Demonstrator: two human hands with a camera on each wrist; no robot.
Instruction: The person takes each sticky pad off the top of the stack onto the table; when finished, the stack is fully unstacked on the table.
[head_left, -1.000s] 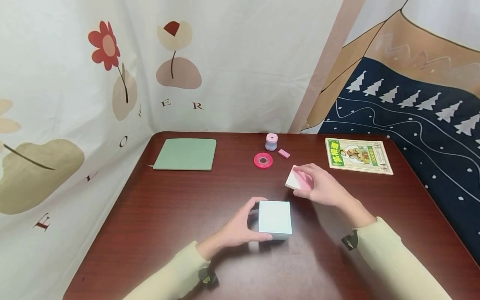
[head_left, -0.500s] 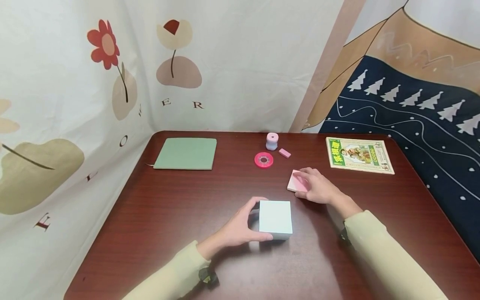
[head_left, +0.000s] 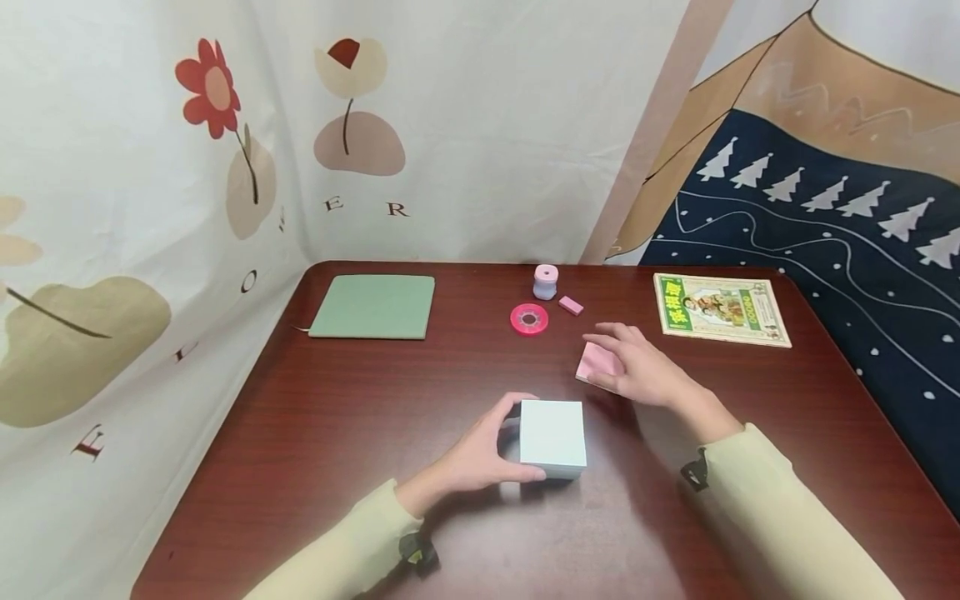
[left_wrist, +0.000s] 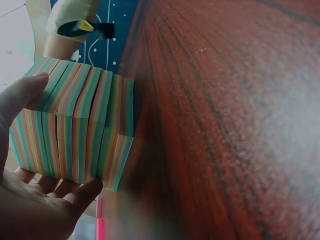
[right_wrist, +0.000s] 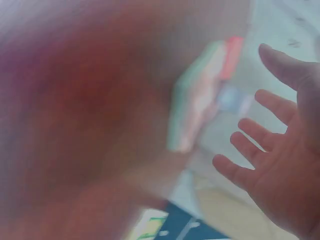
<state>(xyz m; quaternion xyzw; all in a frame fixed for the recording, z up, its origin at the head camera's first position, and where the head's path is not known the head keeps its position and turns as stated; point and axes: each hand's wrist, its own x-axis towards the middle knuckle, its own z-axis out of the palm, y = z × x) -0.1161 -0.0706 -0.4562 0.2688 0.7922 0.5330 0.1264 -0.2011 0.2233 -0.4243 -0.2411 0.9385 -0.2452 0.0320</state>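
Note:
In the head view my left hand [head_left: 480, 454] grips a square block of note paper [head_left: 552, 435] by its left side, thumb at the near face and fingers at the far one. Its top is pale blue; the left wrist view shows the sides of the block [left_wrist: 75, 117] in many coloured stripes, split into several pads. A thin pink note pad [head_left: 598, 361] lies on the table beyond the block. My right hand [head_left: 647, 368] hovers over the pad's right part, fingers spread. The right wrist view has those fingers apart from the blurred pad [right_wrist: 197, 97].
Behind the pad are a pink tape roll [head_left: 529, 319], a small pink eraser [head_left: 571, 306] and a pink and blue spool-shaped item [head_left: 546, 282]. A green notebook [head_left: 372, 307] lies back left, an illustrated booklet [head_left: 722, 309] back right. Printed curtains [head_left: 480, 125] border the table [head_left: 360, 392].
My right hand has lowered the pink pad flat onto the table, then let go and lifted slightly with its fingers spread. My left hand keeps holding the block in place.

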